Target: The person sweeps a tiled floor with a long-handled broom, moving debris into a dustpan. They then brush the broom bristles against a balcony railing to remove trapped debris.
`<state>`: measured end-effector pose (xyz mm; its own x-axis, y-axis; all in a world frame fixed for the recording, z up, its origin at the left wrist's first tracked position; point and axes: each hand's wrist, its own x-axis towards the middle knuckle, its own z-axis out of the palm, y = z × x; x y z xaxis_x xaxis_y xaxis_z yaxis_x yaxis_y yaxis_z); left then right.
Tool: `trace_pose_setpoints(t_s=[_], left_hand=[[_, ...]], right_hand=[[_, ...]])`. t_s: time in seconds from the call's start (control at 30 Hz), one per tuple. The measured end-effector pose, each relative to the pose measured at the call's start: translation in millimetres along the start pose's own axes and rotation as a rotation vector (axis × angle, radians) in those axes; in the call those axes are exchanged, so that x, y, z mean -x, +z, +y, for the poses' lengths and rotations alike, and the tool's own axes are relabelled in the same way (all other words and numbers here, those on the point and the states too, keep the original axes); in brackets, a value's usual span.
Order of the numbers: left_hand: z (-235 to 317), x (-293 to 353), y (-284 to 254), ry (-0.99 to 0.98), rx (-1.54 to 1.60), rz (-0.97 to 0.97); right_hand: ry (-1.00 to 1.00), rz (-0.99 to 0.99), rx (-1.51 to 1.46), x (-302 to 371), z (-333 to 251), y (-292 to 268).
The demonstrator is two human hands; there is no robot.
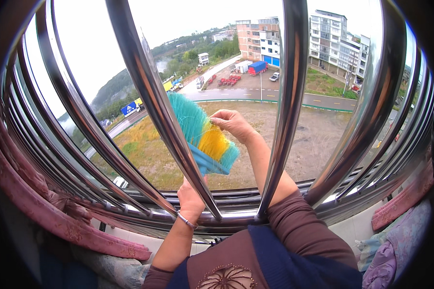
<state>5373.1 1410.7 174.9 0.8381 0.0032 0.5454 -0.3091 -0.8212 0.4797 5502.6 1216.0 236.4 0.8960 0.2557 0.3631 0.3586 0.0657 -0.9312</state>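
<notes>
A broom (212, 139) with teal and yellow bristles and a blue plastic head is held beyond the metal window bars, its bristles pointing up. My left hand (191, 196) is closed around the broom just below its head, partly hidden behind a slanting bar. With thumb and fingers pinched together, my right hand (233, 124) reaches out between two bars to the upper edge of the yellow bristles. Whether a bit of debris or only bristle tips are between those fingers is too small to make out.
Shiny metal bars (294, 72) curve across the whole window, standing close to both forearms. A window sill track (236, 195) runs below them. Pink curtains (67, 216) hang at the left, with more fabric (395, 250) at the right. Far below outside lie a yard and a road.
</notes>
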Motion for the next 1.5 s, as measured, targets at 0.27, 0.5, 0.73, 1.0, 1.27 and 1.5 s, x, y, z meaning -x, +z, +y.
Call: trace_pose_setpoints(t_s=[0.27,0.5,0.73,1.0,1.27,1.5], left_hand=[[-3.1,0.6,-0.4,-0.038,0.002,-0.033],[-7.1,-0.7,1.4,-0.089,0.029,-0.006],[0.4,-4.4,-4.7,-0.162,0.001,-0.224],[-8.4,-2.9,-6.5,-0.140,-0.043,-0.216],[-5.3,-5.2,-8.4,-0.159,-0.043,-0.311],[-7.2,-3.6,-9.2,-0.175,-0.029,-0.276]], right_hand=[[-0.280,0.478,0.355,-14.0,21.6,-7.6],[-0.097,0.799,0.721,-15.5,84.3,-61.4],[0.390,0.960,0.579,6.6,135.1,-81.8],[-0.065,0.114,0.047,-5.9,19.4,-4.8],[-0.215,0.260,0.144,-10.4,17.1,4.5],[-0.257,0.788,0.697,-8.5,53.8,-18.2]])
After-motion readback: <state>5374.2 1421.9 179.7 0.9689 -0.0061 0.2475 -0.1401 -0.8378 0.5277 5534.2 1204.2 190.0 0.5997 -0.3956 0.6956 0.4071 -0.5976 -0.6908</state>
